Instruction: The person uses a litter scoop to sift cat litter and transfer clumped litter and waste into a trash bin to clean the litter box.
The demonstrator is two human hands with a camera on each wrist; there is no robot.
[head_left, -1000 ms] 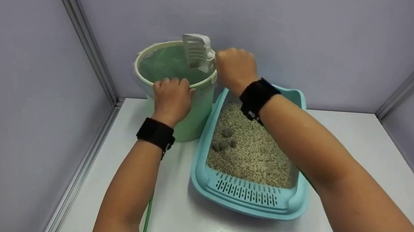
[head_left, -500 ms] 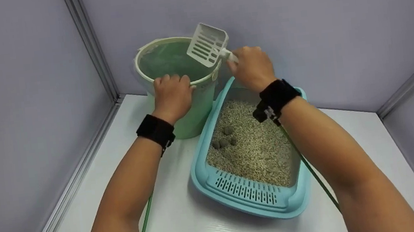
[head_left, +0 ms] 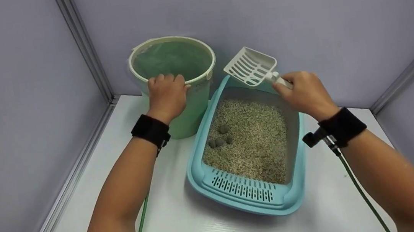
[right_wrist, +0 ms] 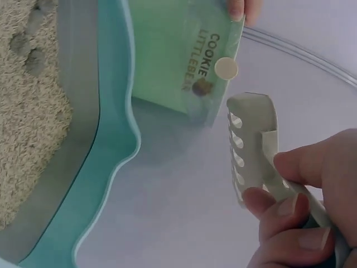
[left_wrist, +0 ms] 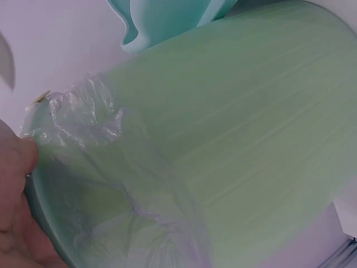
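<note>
A pale green bucket (head_left: 190,106) lined with a clear bag (left_wrist: 95,139) stands at the back left of the table. My left hand (head_left: 167,97) grips its near rim. To its right lies a teal litter tray (head_left: 239,201) filled with beige litter (head_left: 256,145) and a few grey clumps (head_left: 220,139). My right hand (head_left: 304,92) grips the handle of a white slotted scoop (head_left: 250,67), held empty in the air above the tray's far edge. In the right wrist view the scoop (right_wrist: 251,145) hangs beside the bucket (right_wrist: 178,61) and the tray's wall (right_wrist: 111,111).
The white table (head_left: 176,226) sits in a corner of grey walls with metal rails (head_left: 80,48). Green cables (head_left: 361,192) run from the black wrist straps (head_left: 150,129). The tray's near end has a slotted step (head_left: 241,189).
My right hand has swung the scoop from over the bucket's mouth rightward, to above the tray's far edge. My left hand stays on the bucket's rim.
</note>
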